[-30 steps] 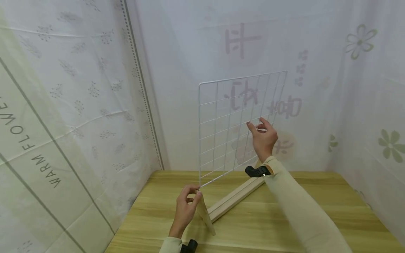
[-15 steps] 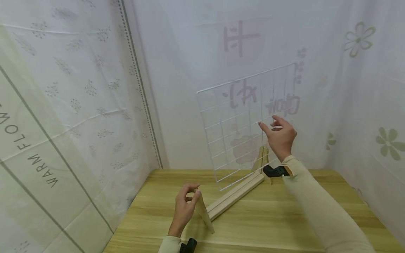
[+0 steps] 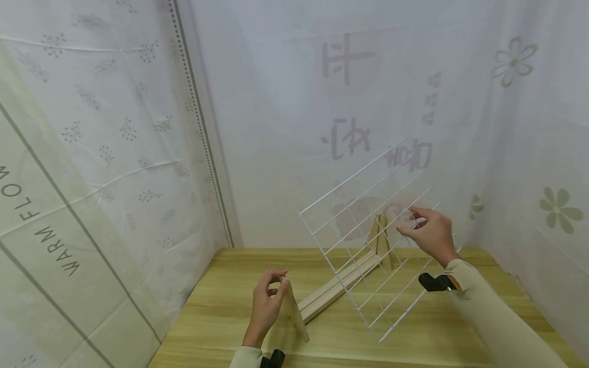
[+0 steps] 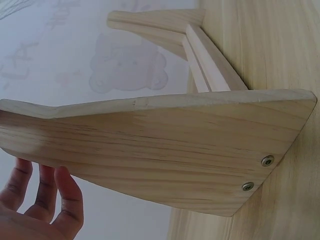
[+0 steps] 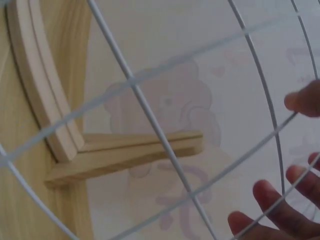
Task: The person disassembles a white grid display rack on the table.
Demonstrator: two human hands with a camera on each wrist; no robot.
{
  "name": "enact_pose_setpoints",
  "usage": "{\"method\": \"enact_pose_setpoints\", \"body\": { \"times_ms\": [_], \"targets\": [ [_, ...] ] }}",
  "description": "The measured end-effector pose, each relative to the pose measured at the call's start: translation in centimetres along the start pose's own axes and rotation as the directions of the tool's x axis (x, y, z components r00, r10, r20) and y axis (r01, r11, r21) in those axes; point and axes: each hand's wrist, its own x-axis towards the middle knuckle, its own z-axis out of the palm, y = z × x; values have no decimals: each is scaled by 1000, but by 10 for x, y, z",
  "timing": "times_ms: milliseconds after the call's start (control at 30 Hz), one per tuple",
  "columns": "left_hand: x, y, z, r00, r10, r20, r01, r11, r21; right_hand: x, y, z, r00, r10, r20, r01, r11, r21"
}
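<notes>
My left hand holds the top of the near end panel of a wooden stand. Fingertips meet that panel's edge in the left wrist view; the thumb is hidden there. Two grooved rails join the panel to a matching far end piece. A white wire grid panel hangs tilted in the air, overlapping the stand in the head view. My right hand grips its wires on the right side. In the right wrist view, thumb and fingers are at the wires.
The stand rests on a wood-grain table. Printed white curtains enclose the table at the back and both sides. Two metal bolts show low on the near end panel.
The wire grid has come away from the left hand's fingertips, moving right and down and tilting over with my right hand. My left hand stays on the wooden stand.
</notes>
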Motion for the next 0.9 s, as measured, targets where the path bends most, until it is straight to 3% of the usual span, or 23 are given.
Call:
{"method": "enact_pose_setpoints", "body": {
  "times_ms": [133,333,567,767,900],
  "targets": [
    [0,1,1,1000,-15,0,15,1000,-8,-13,15,-10,995,12,98,-12,1000,-4],
    [0,3,3,999,-34,-22,34,999,1,-29,34,-19,986,3,166,4,999,-39],
    [-1,28,1,997,-72,-17,72,997,17,-41,47,-23,970,-33,241,64,990,-122],
    [1,3,3,997,-79,-17,79,996,28,-52,60,-23,950,-41,310,94,983,-159],
    [0,1,0,998,-59,9,59,998,17,-57,69,-22,944,-29,330,89,982,-169]
  ]
}}
